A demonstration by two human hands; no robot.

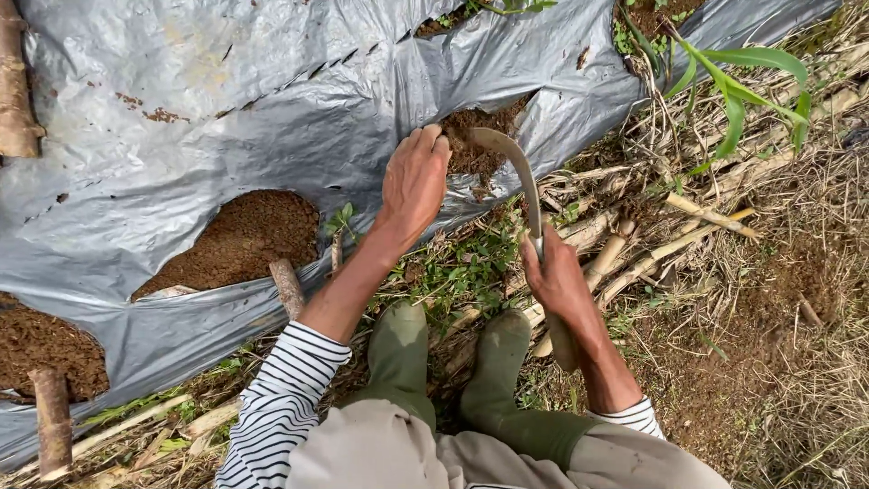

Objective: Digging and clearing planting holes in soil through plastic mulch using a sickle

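My left hand (414, 184) reaches forward, fingers curled down at the near edge of a soil-filled hole (480, 136) cut in grey plastic mulch sheeting (226, 109). Whether it holds anything I cannot tell. My right hand (554, 276) grips the handle of a curved sickle (516, 167), whose blade arcs up and left so its tip lies over the same hole. Both sleeves are striped black and white. My green rubber boots (493, 362) stand just below the hands on weedy ground.
Two more soil holes (240, 237) (41, 349) open in the sheeting to the left. Short wooden stakes (288, 285) (52, 421) stand by them, a log (14, 81) lies at far left. Dry stalks (652, 249) and a green plant (733, 91) lie right.
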